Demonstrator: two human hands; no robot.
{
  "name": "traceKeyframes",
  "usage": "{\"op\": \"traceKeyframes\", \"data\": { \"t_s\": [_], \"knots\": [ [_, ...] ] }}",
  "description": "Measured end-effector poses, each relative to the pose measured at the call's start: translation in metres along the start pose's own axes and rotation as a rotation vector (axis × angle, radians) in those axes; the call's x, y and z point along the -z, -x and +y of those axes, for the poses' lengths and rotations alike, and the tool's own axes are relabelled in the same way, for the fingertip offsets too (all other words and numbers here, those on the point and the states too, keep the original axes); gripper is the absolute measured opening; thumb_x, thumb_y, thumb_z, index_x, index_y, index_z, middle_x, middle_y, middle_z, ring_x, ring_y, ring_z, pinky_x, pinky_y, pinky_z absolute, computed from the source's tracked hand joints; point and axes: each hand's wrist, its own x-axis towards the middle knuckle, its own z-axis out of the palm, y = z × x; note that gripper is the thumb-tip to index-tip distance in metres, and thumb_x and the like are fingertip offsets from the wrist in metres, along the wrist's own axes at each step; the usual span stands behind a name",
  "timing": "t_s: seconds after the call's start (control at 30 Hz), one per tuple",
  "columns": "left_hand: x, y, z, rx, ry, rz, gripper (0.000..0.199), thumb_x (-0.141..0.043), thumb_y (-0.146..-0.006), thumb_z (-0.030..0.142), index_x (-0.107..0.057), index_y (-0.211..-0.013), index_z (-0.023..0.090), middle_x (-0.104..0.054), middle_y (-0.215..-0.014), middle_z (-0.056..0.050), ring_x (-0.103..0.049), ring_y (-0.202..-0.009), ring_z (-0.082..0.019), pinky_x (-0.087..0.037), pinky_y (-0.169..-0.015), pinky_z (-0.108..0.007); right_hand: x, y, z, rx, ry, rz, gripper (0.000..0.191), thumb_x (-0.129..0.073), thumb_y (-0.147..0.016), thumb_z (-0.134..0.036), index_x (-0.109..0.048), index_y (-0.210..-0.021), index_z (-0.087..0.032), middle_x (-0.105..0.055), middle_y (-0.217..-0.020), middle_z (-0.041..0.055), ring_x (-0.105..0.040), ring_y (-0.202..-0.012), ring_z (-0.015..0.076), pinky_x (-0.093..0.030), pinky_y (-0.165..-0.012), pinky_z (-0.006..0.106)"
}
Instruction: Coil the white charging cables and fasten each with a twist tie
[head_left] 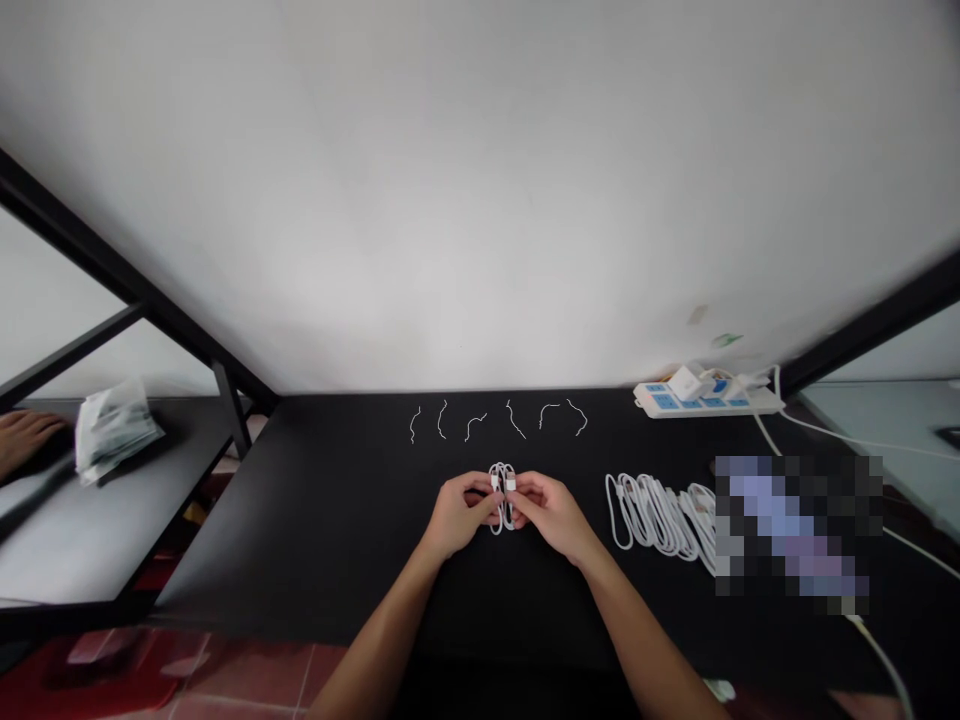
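- Pinching a looped white charging cable (502, 515) with both hands, held close together above the black tabletop (300, 520), fingertips almost meeting.
- Gripping one plug end (495, 483) between the thumb and fingers of my left hand (459, 515), while my right hand (551, 515) is pinching the other plug end (511, 484) just beside it.
- Keeping the cable gathered in a narrow bundle of loops, directly in front of me, with its lower curve reaching down toward the tabletop.
- Counting six short white wire ties (442, 420) lying in a loose row just beyond my hands, well spaced and not touching. None shows on the cable I am holding.
- Noting a heap of white cables (652, 517) to my right, lying in long loops, with no ties visible on them. Its far end is disappearing under a pixelated patch.
- Seeing a white-and-blue power strip (667, 400) at the back edge of the tabletop, a white plug adapter (684, 383) sitting in it.
- Spotting another person's hand (30, 440) far to my left, on a separate surface (45, 540), well apart from a plastic packet (116, 430).
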Motion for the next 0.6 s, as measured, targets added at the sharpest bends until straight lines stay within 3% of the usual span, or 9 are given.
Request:
{"op": "traceKeyframes", "data": {
  "t_s": [0.6],
  "knots": [
    [0.0007,0.0008,-0.0022,-0.067,-0.051,-0.028,0.037,-0.080,-0.078,0.041,-0.073,-0.103,0.015,-0.068,-0.096,-0.006,-0.071,-0.076,-0.017,-0.064,-0.065,-0.029,-0.0011,0.0017,-0.0017,0.052,0.034,-0.006,0.038,-0.074,-0.082,-0.050,-0.065,-0.101,-0.019,-0.068,-0.081,0.0016,-0.065,-0.062,0.0153,-0.057,-0.059,0.030]
  ]
}}
